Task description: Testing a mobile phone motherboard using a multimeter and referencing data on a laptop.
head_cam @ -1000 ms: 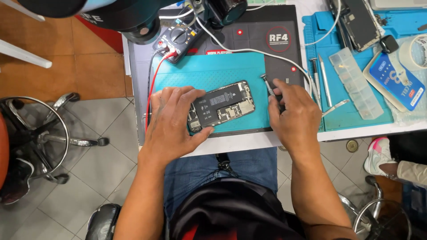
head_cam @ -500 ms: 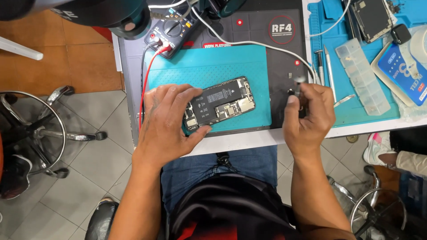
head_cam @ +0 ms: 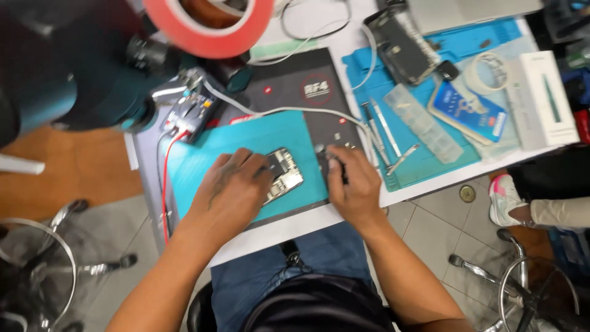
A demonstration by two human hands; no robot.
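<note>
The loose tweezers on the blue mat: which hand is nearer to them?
Right. The right hand sits just left of the tweezers, gripping a small tool. The left hand rests on the opened phone, farther left.

The opened phone [head_cam: 284, 175] lies on the work mat [head_cam: 203, 160]; the left hand [head_cam: 230, 187] rests on the phone's left part, and the right hand [head_cam: 351, 184] sits just right of it. Further right of the phone lie tweezers [head_cam: 402, 158] and a long parts box [head_cam: 423, 123]. Behind the phone, a cable [head_cam: 289, 110] crosses the mat. Far right of the phone stands a carton [head_cam: 541, 98].
</note>
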